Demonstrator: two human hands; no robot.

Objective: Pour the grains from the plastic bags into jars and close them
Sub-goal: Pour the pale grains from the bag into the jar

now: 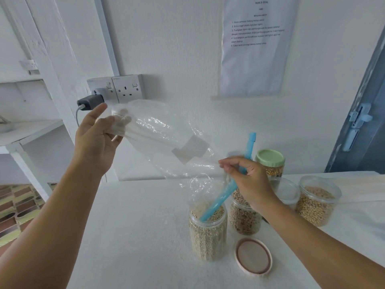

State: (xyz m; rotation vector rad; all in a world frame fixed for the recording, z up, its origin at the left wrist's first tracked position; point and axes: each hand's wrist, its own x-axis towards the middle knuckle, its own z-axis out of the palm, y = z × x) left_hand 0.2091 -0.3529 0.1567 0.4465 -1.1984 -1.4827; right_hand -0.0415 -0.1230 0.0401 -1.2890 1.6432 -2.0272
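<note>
A clear plastic bag (162, 140) with a white label hangs tilted, its mouth down over an open jar of pale grains (207, 232). My left hand (95, 140) pinches the bag's raised bottom end. My right hand (248, 180) holds the bag's lower part together with a blue sealing clip (225, 195), whose tip points into the jar. A pink lid (253, 256) lies flat on the white table (133, 236) just right of that jar.
Behind stand a jar of darker grains (243, 220), an open jar of yellowish grains (315, 205), an empty clear jar (286, 191) and a green-lidded jar (270, 163). Wall sockets with a charger (91, 102), a shelf at left, a blue door at right.
</note>
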